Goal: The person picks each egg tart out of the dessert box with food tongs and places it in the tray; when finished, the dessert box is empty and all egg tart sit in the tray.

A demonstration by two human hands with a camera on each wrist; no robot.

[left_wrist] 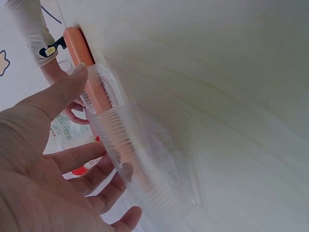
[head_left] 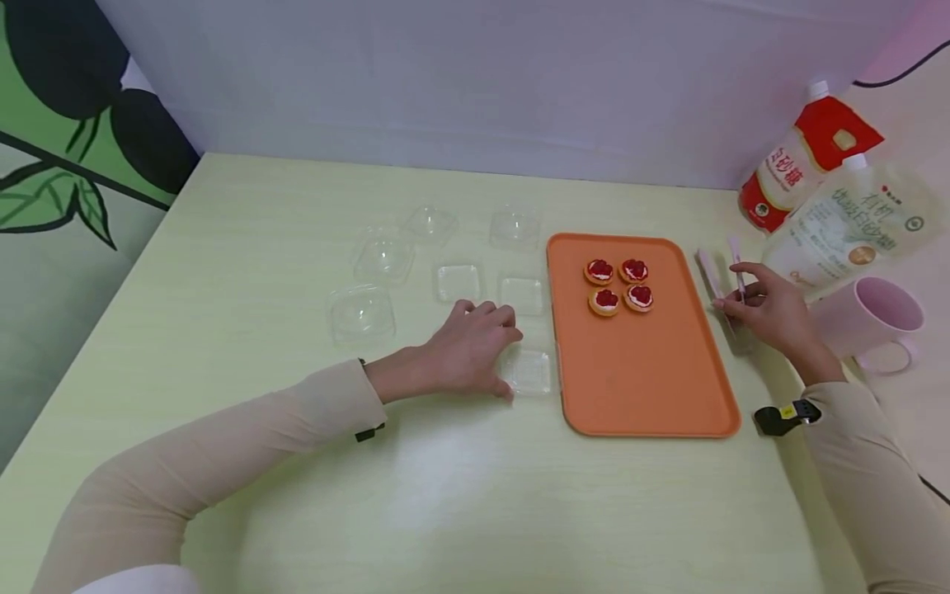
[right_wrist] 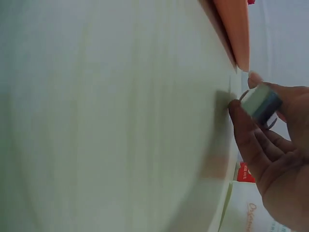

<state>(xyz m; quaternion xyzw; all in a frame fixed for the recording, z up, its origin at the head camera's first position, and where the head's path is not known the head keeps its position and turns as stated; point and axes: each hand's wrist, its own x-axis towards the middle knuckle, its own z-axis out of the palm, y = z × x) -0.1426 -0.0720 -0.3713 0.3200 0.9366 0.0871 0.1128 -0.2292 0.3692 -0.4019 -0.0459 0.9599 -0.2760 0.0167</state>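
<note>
My left hand (head_left: 467,355) is at the left side of a clear plastic box base (head_left: 530,373), its thumb by the near corner and its fingers spread. In the left wrist view the thumb (left_wrist: 77,77) appears to touch the ribbed plastic wall (left_wrist: 116,133). At the right, my right hand (head_left: 775,309) holds tongs (head_left: 708,272) with pale pink arms and a metal end. The right wrist view shows the blurred metal end (right_wrist: 260,104) between thumb and fingers. An orange tray (head_left: 641,384) lies between the hands, carrying several small tarts (head_left: 606,302) topped with red and white.
More clear box bases (head_left: 457,282) and domed lids (head_left: 362,315) lie left of the tray. A pink mug (head_left: 853,318), a whitish pouch (head_left: 839,223) and a red-and-white pouch (head_left: 787,173) stand at the right. A pale wall (head_left: 482,91) borders the table's back.
</note>
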